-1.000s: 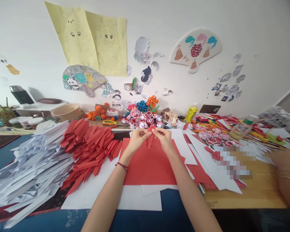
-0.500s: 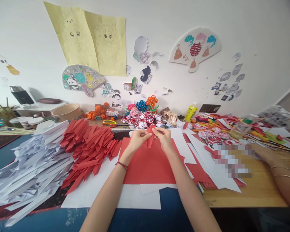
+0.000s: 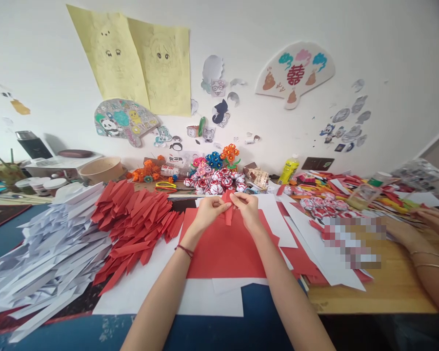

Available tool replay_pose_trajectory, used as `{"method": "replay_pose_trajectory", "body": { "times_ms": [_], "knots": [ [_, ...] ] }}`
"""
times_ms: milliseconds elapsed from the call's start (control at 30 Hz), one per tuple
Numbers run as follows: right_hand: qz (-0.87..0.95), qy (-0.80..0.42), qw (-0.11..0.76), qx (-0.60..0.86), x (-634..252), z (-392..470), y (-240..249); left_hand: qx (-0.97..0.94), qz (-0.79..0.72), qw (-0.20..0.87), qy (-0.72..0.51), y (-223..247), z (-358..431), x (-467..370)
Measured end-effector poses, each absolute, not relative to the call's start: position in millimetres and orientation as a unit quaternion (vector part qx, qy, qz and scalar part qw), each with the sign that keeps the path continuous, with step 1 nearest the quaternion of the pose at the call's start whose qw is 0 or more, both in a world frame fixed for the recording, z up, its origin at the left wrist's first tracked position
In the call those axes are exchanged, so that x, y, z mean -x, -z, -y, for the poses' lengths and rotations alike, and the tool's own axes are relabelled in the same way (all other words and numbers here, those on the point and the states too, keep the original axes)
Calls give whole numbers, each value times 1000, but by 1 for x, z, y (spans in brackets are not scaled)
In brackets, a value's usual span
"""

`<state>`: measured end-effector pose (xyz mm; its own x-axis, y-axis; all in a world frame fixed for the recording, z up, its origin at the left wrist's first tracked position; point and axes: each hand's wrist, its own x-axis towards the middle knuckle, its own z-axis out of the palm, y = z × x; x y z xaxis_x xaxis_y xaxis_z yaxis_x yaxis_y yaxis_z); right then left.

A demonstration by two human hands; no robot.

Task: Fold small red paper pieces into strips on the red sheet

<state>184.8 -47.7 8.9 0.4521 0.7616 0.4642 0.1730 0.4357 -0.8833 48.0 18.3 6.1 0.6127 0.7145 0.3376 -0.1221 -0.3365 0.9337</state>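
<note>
Between my two hands is a folded red paper strip [image 3: 228, 217], held upright over the far part of a red paper sheet [image 3: 227, 253]. My left hand [image 3: 208, 212] pinches the strip from the left, its thumb pressed on the front. My right hand [image 3: 247, 209] grips the upper right side with thumb and forefinger. White paper [image 3: 212, 302] lies under the red sheet. To the left are a heap of folded red strips [image 3: 139, 219] and a larger heap of folded white strips [image 3: 58, 248].
Red and white paper flowers [image 3: 215, 183] stand along the wall behind my hands, near a yellow bottle [image 3: 289, 169]. A co-worker's arm [image 3: 424, 258] with bracelets rests at the right, by a blurred patch. A round tub [image 3: 100, 169] sits at the back left.
The strip between my fingers has shifted slightly and looks narrower and straighter; both hands stay nearly in place. Another hand has come in at the far right edge.
</note>
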Motion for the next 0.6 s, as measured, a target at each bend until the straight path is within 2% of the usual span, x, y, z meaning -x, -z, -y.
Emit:
{"method": "replay_pose_trajectory", "body": {
  "times_ms": [200,433,600],
  "knots": [
    [474,-215,709,476,-186,46,-7,-705,-203,563,-382,-10,-15,-48],
    [441,-214,735,468,-187,49,-12,-681,-125,655,-301,-6,-17,-48],
    [435,-216,741,464,-189,47,-11,-689,-147,637,-313,-1,-17,-50]
  ]
}}
